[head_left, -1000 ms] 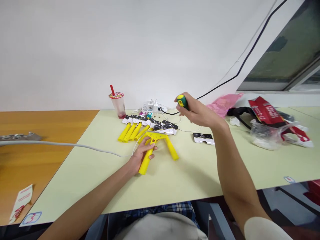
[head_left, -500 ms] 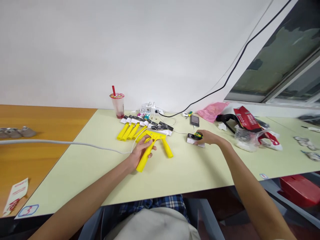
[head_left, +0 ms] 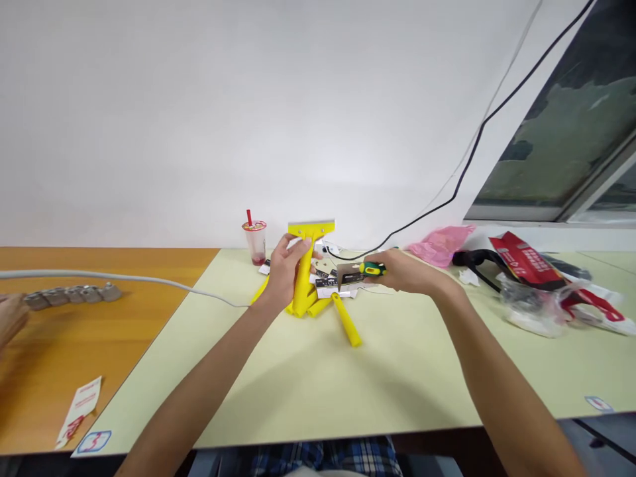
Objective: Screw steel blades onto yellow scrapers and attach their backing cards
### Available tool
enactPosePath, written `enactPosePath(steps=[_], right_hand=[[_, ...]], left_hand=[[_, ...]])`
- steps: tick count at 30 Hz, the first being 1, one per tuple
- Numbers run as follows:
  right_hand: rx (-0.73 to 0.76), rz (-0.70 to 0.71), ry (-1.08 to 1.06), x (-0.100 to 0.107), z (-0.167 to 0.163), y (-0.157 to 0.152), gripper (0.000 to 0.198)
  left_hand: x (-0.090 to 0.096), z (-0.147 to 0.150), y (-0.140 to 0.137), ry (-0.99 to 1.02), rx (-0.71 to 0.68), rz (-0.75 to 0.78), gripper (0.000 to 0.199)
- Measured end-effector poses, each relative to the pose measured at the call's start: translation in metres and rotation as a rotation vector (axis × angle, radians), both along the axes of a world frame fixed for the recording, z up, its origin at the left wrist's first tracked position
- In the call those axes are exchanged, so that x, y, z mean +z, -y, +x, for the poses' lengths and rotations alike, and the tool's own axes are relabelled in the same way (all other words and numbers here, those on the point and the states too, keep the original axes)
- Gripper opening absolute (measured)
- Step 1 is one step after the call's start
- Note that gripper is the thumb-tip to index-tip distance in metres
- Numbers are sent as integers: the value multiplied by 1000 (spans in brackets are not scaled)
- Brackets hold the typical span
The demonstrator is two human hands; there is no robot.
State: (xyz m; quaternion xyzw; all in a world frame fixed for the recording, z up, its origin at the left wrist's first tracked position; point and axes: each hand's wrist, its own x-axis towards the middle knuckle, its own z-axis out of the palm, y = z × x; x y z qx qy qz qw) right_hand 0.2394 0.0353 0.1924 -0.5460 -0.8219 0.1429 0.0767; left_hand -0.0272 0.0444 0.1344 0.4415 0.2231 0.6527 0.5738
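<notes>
My left hand [head_left: 288, 265] is closed round the handle of a yellow scraper [head_left: 304, 281], raised upright with its wide head and thin metal blade at the top. Between the fingers of my right hand [head_left: 397, 270] are a short green-and-yellow screwdriver [head_left: 371, 269], its tip not clear, and a black-and-white packet [head_left: 348, 273]. The packet is held a little to the right of the scraper. Below it on the table lies another yellow scraper [head_left: 346, 321], its head partly hidden. More yellow handles [head_left: 318, 307] lie behind my left hand, mostly covered.
A lidded cup [head_left: 256, 244] with a red straw stands by the wall. On the right lie a pink bag [head_left: 440, 244], a red package [head_left: 527, 258] and clear plastic [head_left: 531, 308]. A white cable [head_left: 163, 281] crosses from the left, where another person's hand [head_left: 10, 318] is near grey pieces [head_left: 74, 296].
My left hand has lifted the scraper and turned it upright. My right hand has picked the packet up with the screwdriver and brought it left. Another person's hand has appeared at the left.
</notes>
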Motion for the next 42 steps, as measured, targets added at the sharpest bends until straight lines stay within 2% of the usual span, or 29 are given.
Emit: enactPosePath(steps=[2,4,7,12,19,26,32,38,42], right_hand=[[77,30,-4,11,-22,-2,11],[168,30,-4,18,-40,-9,10],[282,43,-2,21,-58,-18,16],[364,86,-124,18,-67,-29,17],[326,176,-164,7,-57,-43,20],[308,265,-160,6,-57,-33,23],[340,374,-194,9,-57,-19,27],[367,498,-221,8,-61,-18,29],[363,536,-210,7,-61,-19,26]], left_hand=[[26,4,-10,51,88,93,46],[44,9,-16,96,159,142,45],[54,17,-23,170,220,167,43],[44,22,-39,230,235,145,48],[31,19,-57,232,247,78,43],[24,23,-59,278,314,29,38],[30,13,-56,340,372,-42,41],[41,4,-47,103,178,67,43],[45,-3,-41,-177,215,172,42]])
